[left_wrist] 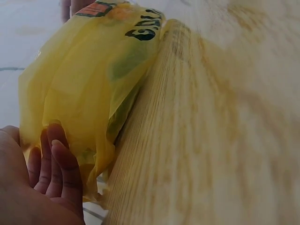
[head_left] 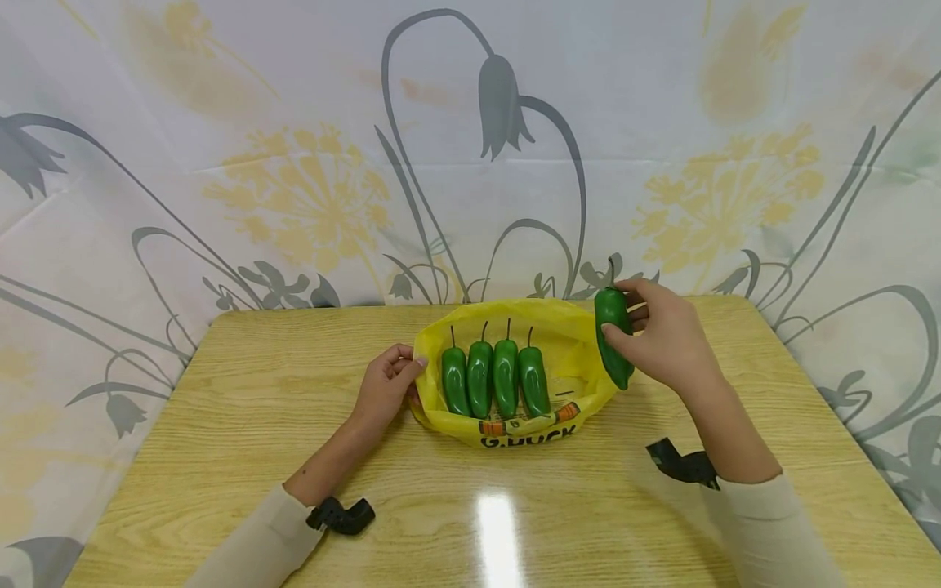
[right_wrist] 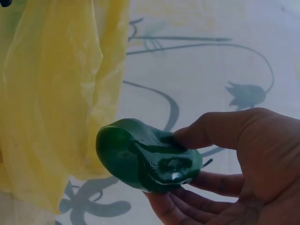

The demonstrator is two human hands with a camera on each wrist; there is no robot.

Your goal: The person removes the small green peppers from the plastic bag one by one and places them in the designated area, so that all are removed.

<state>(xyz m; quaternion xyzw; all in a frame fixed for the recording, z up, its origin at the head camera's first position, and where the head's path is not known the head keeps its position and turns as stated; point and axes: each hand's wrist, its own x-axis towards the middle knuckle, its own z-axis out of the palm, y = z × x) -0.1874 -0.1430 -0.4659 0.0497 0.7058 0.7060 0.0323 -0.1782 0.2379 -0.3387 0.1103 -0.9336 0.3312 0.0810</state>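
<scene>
Left hand pinches left rim of yellow bag, near table's far edge; 4 green peppers inside. Right hand grips 1 more pepper at right rim; floral backdrop behind.

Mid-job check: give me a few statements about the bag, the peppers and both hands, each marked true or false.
1. The right hand holds one green pepper. True.
2. The left hand holds the left edge of the yellow bag. True.
3. Three peppers are inside the bag. False: there are four peppers in it, side by side.
4. The bag's mouth is closed. False: it is open, and its contents show in the head view.
5. Dark lettering shows on the bag's near side. True.
6. The pepper in the right hand is red. False: it is green, like those in the bag.
</scene>
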